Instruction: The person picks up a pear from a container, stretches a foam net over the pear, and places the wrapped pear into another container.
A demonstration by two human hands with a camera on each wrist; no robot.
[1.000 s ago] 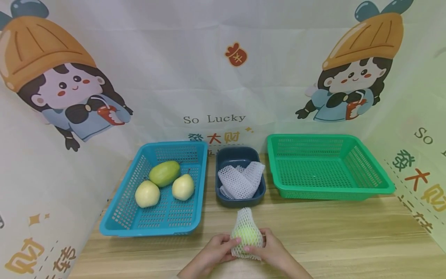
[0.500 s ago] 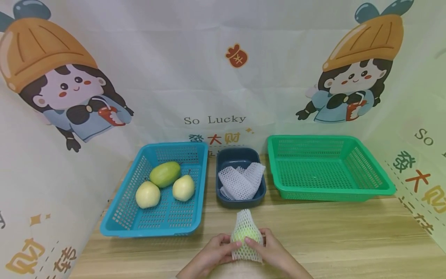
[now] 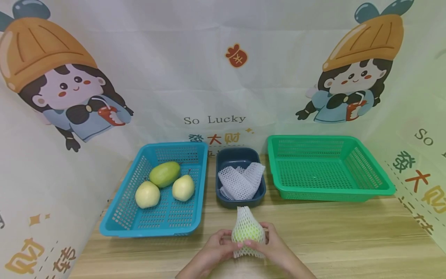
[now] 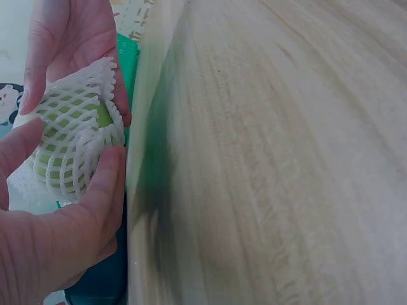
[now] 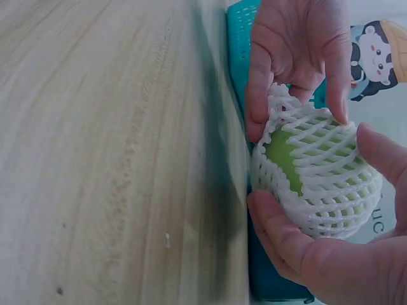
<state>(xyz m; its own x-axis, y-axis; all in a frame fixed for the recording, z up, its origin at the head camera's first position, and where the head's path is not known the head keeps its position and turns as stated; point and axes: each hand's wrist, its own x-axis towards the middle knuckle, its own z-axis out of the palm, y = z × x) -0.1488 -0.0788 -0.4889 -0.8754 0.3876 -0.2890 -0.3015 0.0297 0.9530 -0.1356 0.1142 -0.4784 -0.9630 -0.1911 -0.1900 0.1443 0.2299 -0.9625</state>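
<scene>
A white foam fruit net (image 3: 245,221) covers a green fruit (image 5: 282,159) low in the middle of the head view. The net's narrow loose end points away from me, toward the dark blue bowl. My left hand (image 3: 219,247) grips the netted fruit from the left, with its thumb on the near side. From the right, my right hand (image 3: 276,245) holds it too, and the two thumb tips nearly meet. In both wrist views the net's open edge leaves a patch of green skin bare between the hands. The kind of fruit cannot be told.
At left, a blue basket (image 3: 116,231) holds two pale yellow pears (image 3: 147,194) and a green mango (image 3: 165,174). The dark blue bowl (image 3: 240,203) holds several foam nets (image 3: 240,182). A green basket (image 3: 313,174) stands at right on the wooden table (image 3: 341,240), before a printed cloth.
Both hands have shifted the netted fruit slightly away from me and to the right, tilting it a little. The right fingers have slid further up its side. Baskets and bowl have stayed put.
</scene>
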